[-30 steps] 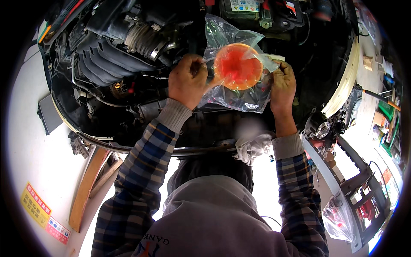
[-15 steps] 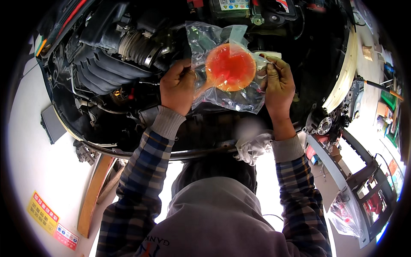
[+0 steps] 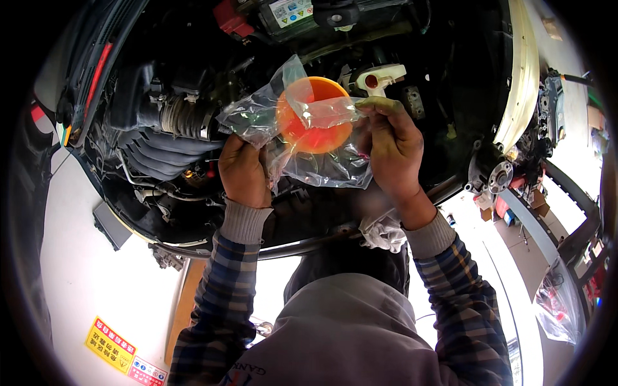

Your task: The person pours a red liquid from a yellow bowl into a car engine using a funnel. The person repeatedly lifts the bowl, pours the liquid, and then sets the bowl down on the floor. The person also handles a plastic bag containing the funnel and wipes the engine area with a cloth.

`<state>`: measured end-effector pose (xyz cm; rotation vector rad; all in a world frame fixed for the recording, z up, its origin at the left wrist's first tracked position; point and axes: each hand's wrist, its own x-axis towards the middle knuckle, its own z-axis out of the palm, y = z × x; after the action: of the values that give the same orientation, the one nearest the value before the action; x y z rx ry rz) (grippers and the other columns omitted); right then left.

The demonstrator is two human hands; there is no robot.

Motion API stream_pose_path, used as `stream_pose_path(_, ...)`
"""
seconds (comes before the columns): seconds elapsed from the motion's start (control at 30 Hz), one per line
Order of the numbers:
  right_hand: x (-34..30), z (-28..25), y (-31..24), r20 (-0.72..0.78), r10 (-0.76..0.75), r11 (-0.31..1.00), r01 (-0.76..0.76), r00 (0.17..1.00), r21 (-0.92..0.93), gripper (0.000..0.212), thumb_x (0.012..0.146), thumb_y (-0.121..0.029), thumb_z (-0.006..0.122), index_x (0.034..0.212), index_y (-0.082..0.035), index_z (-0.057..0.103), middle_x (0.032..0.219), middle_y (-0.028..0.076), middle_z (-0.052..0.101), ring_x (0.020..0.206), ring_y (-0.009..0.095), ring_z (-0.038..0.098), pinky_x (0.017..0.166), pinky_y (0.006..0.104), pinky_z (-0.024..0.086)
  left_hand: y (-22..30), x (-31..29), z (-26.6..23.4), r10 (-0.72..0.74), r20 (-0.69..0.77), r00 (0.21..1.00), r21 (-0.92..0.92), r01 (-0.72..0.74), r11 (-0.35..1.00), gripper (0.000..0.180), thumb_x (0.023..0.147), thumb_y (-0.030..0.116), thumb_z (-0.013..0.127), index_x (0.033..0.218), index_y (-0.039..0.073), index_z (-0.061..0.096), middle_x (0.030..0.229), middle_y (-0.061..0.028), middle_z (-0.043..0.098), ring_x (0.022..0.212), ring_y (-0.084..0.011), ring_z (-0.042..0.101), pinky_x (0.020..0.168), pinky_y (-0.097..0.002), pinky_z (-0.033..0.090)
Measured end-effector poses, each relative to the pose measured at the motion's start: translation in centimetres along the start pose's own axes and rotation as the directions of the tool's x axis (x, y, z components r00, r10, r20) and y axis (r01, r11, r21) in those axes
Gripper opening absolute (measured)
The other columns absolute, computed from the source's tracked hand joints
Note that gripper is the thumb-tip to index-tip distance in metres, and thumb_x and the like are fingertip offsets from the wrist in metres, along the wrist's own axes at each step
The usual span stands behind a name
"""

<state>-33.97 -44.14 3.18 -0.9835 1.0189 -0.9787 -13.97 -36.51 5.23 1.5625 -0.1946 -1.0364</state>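
An orange funnel (image 3: 315,133), its inside bright red-orange, sits partly wrapped in a clear plastic bag (image 3: 328,170) above the engine bay. Its upper rim shows, and a strip of film crosses the front of its mouth. My left hand (image 3: 246,172) is closed on the crumpled bag at the funnel's left; most of its fingertips are hidden. At the right side, my right hand (image 3: 396,151) pinches the bag's film between thumb and forefinger. Just beyond that hand is an off-white plastic part (image 3: 388,74) with a dark reddish round opening.
A ribbed intake hose (image 3: 181,118) and black manifold (image 3: 154,154) lie left of my hands. Beyond are a battery (image 3: 291,13) and a red cover (image 3: 232,18). White gloves (image 3: 383,231) rest at the front edge. A metal hub (image 3: 498,177) stands at the right.
My hands and the funnel have shifted slightly left in view. The bag's film has bunched and folded, leaving more of the funnel's upper rim in sight. The view of the engine bay has shifted.
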Motion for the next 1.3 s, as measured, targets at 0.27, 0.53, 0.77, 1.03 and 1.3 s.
stream_pose_path(0.27,0.1,-0.5,-0.9,0.048,-0.151,0.977,0.157,0.987,-0.143,0.033,0.078,0.017,0.049,0.104,0.002,0.064,0.088,0.011,0.065,0.074,0.015,0.065,0.064,0.0253,0.052,0.5,-0.3,-0.2,0.02,0.028,0.999,0.016,-0.021,1.0,0.02,0.096,0.002,0.055,0.113,-0.001,0.063,0.11,-0.0109,0.069,0.094,-0.0193,0.069,0.08,-0.0319,0.059)
stream_pose_path(0.53,-0.3,-0.5,-2.5,0.131,-0.275,0.923,0.3,0.952,-0.24,0.033,0.074,0.016,0.06,0.101,-0.002,0.068,0.093,0.014,0.066,0.074,0.023,0.068,0.059,0.0287,0.054,0.5,-1.5,-3.5,0.021,0.194,0.981,0.062,-0.034,0.998,0.038,0.102,0.021,0.045,0.133,0.0,0.051,0.132,-0.0167,0.059,0.117,-0.0291,0.061,0.094,-0.0411,0.054)
stream_pose_path(0.77,-1.7,-0.2,-2.6,0.212,-0.286,0.871,0.346,0.934,-0.35,0.032,0.074,0.001,0.075,0.104,-0.009,0.068,0.098,0.012,0.066,0.066,0.018,0.066,0.05,0.0266,0.052,1.5,-2.7,-4.7,-0.263,0.363,0.894,-0.48,0.421,0.77,0.064,0.099,0.043,0.044,0.147,0.002,0.034,0.152,-0.022,0.035,0.14,-0.0389,0.035,0.113,-0.0568,0.033)
stream_pose_path(1.03,-1.8,-0.1,-2.6,0.296,-0.265,0.898,0.346,0.918,-0.271,0.033,0.074,-0.006,0.077,0.106,-0.008,0.069,0.1,0.014,0.064,0.069,0.017,0.065,0.05,0.025,0.053,4.6,-2.8,-0.1,-0.335,0.41,0.848,-0.423,0.502,0.754,0.057,0.103,0.035,0.049,0.148,0.007,0.03,0.142,-0.0154,0.046,0.126,-0.0274,0.053,0.106,-0.0425,0.047)
stream_pose_path(1.3,-1.5,-0.4,-2.6,0.283,-0.295,0.903,0.363,0.913,-0.228,0.033,0.073,-0.005,0.075,0.106,-0.004,0.071,0.101,0.017,0.063,0.07,0.017,0.065,0.052,0.0247,0.054,3.4,-3.3,-0.9,-0.325,0.328,0.887,-0.251,0.413,0.875,0.061,0.1,0.037,0.051,0.148,0.006,0.03,0.142,-0.0157,0.046,0.128,-0.029,0.05,0.107,-0.0431,0.044)
